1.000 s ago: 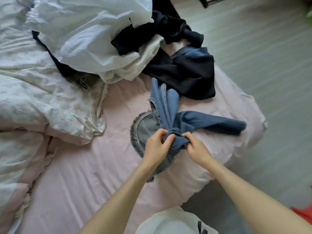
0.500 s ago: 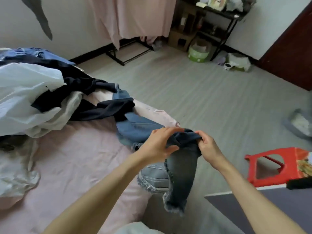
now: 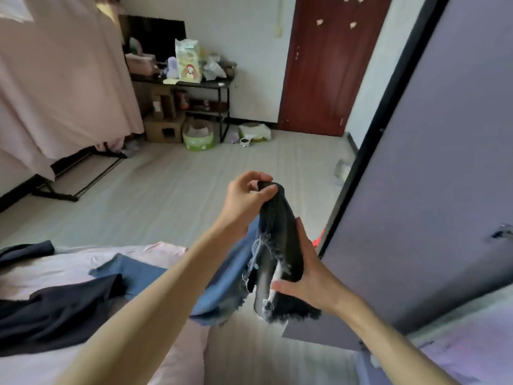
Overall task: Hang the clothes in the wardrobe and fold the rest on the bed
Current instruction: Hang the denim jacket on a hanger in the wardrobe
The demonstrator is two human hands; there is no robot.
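A frayed blue denim garment (image 3: 277, 245) hangs in the air above the bed's corner. My left hand (image 3: 244, 198) pinches its top edge. My right hand (image 3: 311, 276) cups its lower side, thumb curled under the fabric. The pink bed (image 3: 69, 262) lies at the lower left, with a dark navy garment (image 3: 55, 309) and a blue cloth (image 3: 133, 273) on it. The grey wardrobe door (image 3: 430, 190) stands at the right, close to my right hand.
A pink curtain over a black rack (image 3: 61, 79) fills the upper left. A cluttered black shelf (image 3: 194, 87) with boxes and a green tub (image 3: 198, 136) stands at the far wall beside a red-brown door (image 3: 327, 65). Striped floor spreads between.
My view has swung up from the bed toward the room and wardrobe. The denim has been lifted off the bed; my right hand has slid from its top down to its lower part.
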